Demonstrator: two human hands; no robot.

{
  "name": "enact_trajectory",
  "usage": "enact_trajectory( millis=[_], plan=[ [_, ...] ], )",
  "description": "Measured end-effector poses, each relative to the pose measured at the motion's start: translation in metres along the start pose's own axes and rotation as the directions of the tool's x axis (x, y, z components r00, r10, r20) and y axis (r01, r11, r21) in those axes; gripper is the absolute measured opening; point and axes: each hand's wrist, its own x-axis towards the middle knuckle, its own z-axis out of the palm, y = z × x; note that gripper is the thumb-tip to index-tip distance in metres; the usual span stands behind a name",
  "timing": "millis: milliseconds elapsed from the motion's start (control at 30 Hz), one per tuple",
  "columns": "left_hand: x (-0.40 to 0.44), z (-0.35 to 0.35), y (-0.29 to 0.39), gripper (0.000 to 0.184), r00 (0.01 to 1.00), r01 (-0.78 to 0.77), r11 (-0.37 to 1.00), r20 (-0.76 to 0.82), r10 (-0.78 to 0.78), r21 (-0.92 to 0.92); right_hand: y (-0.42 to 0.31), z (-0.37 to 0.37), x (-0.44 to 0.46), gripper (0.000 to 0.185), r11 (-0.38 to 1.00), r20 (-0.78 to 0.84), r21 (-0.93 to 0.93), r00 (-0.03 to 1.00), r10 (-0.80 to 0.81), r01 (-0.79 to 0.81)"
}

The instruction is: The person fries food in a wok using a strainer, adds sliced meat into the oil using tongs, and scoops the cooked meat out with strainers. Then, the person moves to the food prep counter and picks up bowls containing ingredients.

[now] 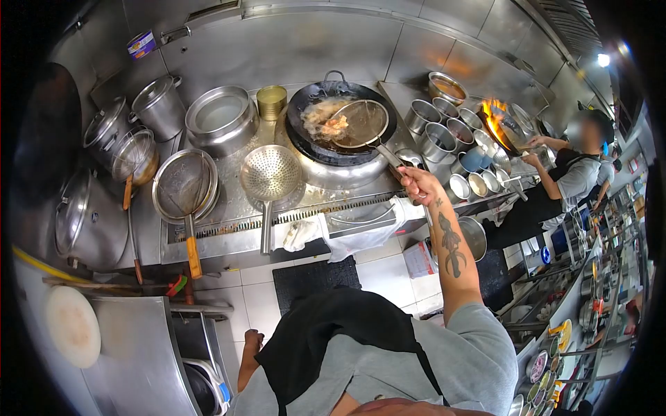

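Note:
My right hand (418, 186) is wrapped round the handle of a mesh strainer (362, 123). The strainer's round net lies over the right part of a black wok (383, 147) on the stove. Bubbling oil and pale golden food pieces (335, 126) show beside the net, in the wok's left part. Down by my side, my left hand (254, 340) hangs with its fingers curled, and whatever it may hold is too small to make out.
A perforated ladle (270, 172), strainers (184, 182) and lidded pots (158, 104) stand left of the wok. Metal containers (437, 142) are on its right. Further right, a co-worker (581, 166) holds a flaming wok (501, 130). A towel (364, 232) hangs from the stove's front.

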Motion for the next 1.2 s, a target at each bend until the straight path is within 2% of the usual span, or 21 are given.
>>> enact_trajectory(
  millis=[133,267,367,500,800,900,1100,1200],
  plan=[
    [0.000,0.000,0.001,0.009,1.000,-0.002,1.000,-0.003,0.002,0.004,0.001,0.007,-0.001,0.018,0.989,-0.049,-0.135,0.996,-0.068,0.061],
    [-0.003,0.002,0.000,0.009,1.000,-0.003,1.000,-0.007,0.003,0.006,0.003,0.029,0.010,0.015,0.949,-0.200,-0.314,0.975,-0.098,0.031],
    [-0.006,0.003,-0.001,0.009,1.000,-0.003,1.000,-0.009,0.003,0.003,0.002,0.029,0.020,0.014,0.942,-0.198,-0.334,0.975,-0.104,0.033],
    [-0.008,0.004,-0.003,0.009,1.000,0.000,1.000,-0.017,0.000,-0.001,0.003,0.030,0.029,0.018,0.963,-0.244,-0.260,0.959,-0.143,0.078],
    [-0.010,0.007,-0.006,0.009,1.000,-0.002,1.000,-0.024,0.002,0.000,-0.006,0.031,0.020,0.016,0.959,-0.221,-0.268,0.962,-0.159,0.097],
    [-0.010,0.008,-0.006,0.009,1.000,-0.004,1.000,-0.027,0.004,0.002,-0.006,0.036,0.015,0.021,0.924,-0.290,-0.372,0.934,-0.207,0.089],
    [-0.008,0.008,-0.005,0.009,0.999,-0.018,1.000,-0.028,0.018,0.016,-0.016,0.041,0.004,0.028,0.859,-0.304,-0.503,0.910,-0.282,0.099],
    [-0.006,0.006,-0.004,0.010,0.999,-0.027,0.999,-0.034,0.027,0.018,-0.018,0.046,-0.004,0.028,0.857,-0.319,-0.491,0.882,-0.346,0.159]
  ],
)
